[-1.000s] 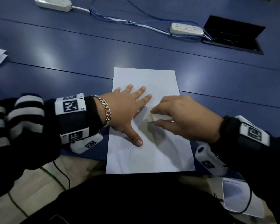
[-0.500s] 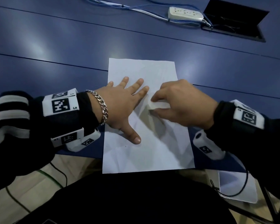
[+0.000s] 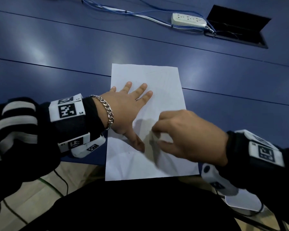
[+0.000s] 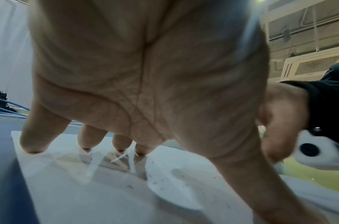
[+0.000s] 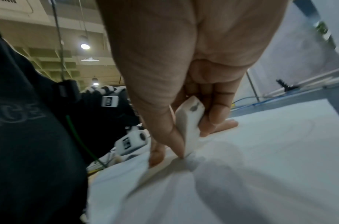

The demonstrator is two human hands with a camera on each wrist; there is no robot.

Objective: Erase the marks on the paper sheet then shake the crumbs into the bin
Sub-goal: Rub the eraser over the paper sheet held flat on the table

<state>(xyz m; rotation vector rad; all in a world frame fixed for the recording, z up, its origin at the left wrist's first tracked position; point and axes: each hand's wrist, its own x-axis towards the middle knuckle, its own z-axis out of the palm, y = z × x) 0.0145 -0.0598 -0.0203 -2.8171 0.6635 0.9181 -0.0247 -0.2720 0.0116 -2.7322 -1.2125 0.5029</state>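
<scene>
A white paper sheet (image 3: 165, 84) lies on the blue table, its near edge hanging over the table's front. My left hand (image 3: 130, 104) lies flat on the sheet with fingers spread, pressing it down; the left wrist view shows the fingertips on the paper (image 4: 72, 189) with dark crumbs (image 4: 160, 180) scattered nearby. My right hand (image 3: 187, 137) pinches a white eraser (image 5: 189, 125) between thumb and fingers, its lower edge on the sheet (image 5: 260, 159) just right of the left thumb. Faint pencil lines (image 3: 163, 77) show on the far part of the sheet.
A white power strip (image 3: 188, 20) with blue cables (image 3: 107, 9) lies at the far side of the table (image 3: 57, 47). A black open cable hatch (image 3: 237, 25) is at the far right. My dark lap fills the near foreground.
My right hand has slid the eraser towards me along the sheet, from near the left fingertips to beside the left thumb. The left hand stays flat on the paper.
</scene>
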